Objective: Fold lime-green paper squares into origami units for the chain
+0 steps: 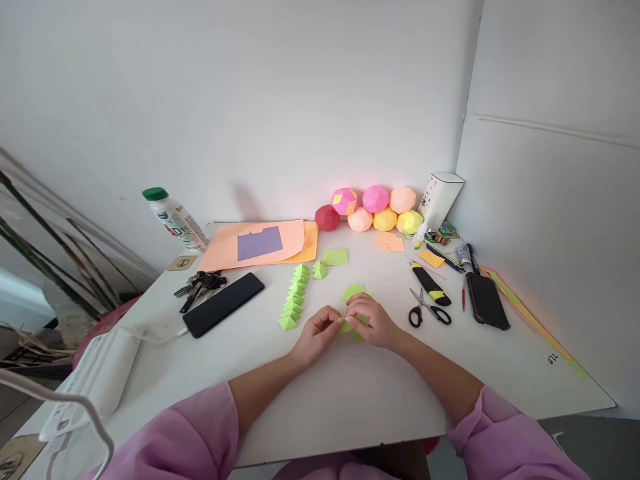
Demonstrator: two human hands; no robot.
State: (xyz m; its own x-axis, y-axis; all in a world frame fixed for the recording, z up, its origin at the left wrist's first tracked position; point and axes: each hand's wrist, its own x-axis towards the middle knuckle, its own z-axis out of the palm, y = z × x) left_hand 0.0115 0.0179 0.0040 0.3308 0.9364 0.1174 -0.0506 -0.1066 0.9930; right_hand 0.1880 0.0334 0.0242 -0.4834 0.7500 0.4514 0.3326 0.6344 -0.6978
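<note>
My left hand (320,335) and my right hand (371,321) meet near the middle of the white table (350,400). Both hands pinch a small green paper piece (346,327) between thumbs and fingertips; its exact shape is mostly hidden. More green paper (354,290) shows just behind and beneath my right hand. To the left of my hands runs a slanting row of folded green paper pyramids (295,297). One separate green pyramid (320,269) sits beside the row's far end, and a flat green sheet (335,257) lies behind it.
Several faceted paper balls (375,199) are stacked against the wall. Scissors (429,310), a box cutter (431,283) and a phone (487,300) lie on the right. Orange sheets (225,247), keys (201,287), a black power bank (223,305) and a bottle (175,220) are left.
</note>
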